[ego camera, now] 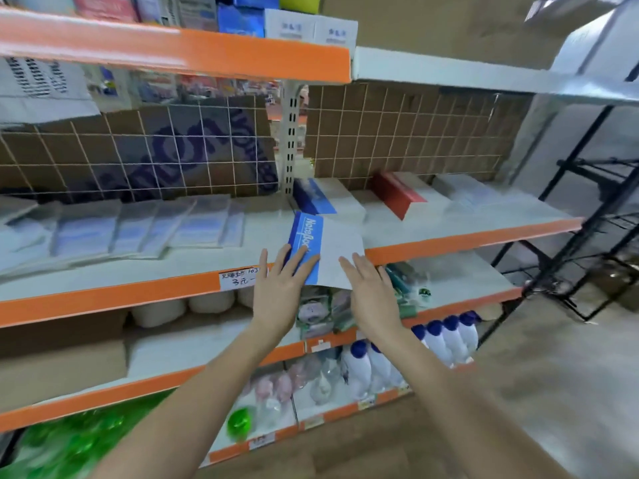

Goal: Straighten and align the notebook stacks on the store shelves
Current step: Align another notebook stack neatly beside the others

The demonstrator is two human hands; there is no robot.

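My left hand is lying flat with straight fingers on the blue edge of the notebook. My right hand is spread too, fingertips touching its white cover. The notebook is sitting just past both hands, sticking out over the orange front of the shelf. Its long side is pointing away from me, tipped a little left. I think both hands are equally near, so a push back comes next.

Even, bright overhead light; I cast almost no shadow. Motion blur smears the upper orange shelf edge at left and the green bottles below. Wide-angle distortion bends the shelves outward. The price label is perhaps legible, barely.
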